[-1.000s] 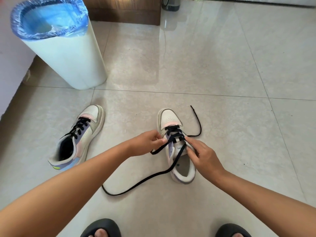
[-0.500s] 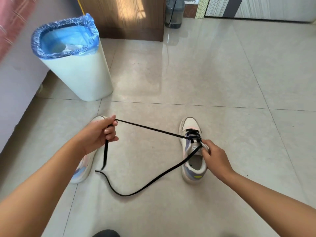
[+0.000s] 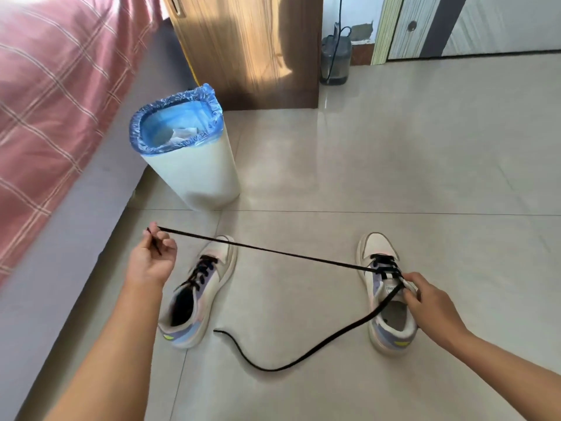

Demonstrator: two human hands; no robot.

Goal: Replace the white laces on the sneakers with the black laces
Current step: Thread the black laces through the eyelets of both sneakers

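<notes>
Your left hand [image 3: 151,259] pinched the black lace [image 3: 267,250] taut; right hand [image 3: 425,299] gripped the right sneaker [image 3: 391,326]. W/ a harder tug, lace ends could've gone uneven.

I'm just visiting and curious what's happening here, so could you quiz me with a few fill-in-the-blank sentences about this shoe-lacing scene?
1. The left hand pulls one end of the black lace taut, and its colour is ____.
2. The right hand holds the right sneaker by its ____.
3. The lace's other end lies slack on the ____.
4. The white bin behind the left sneaker has a liner coloured ____.

Missing words: black; tongue; floor; blue
</notes>
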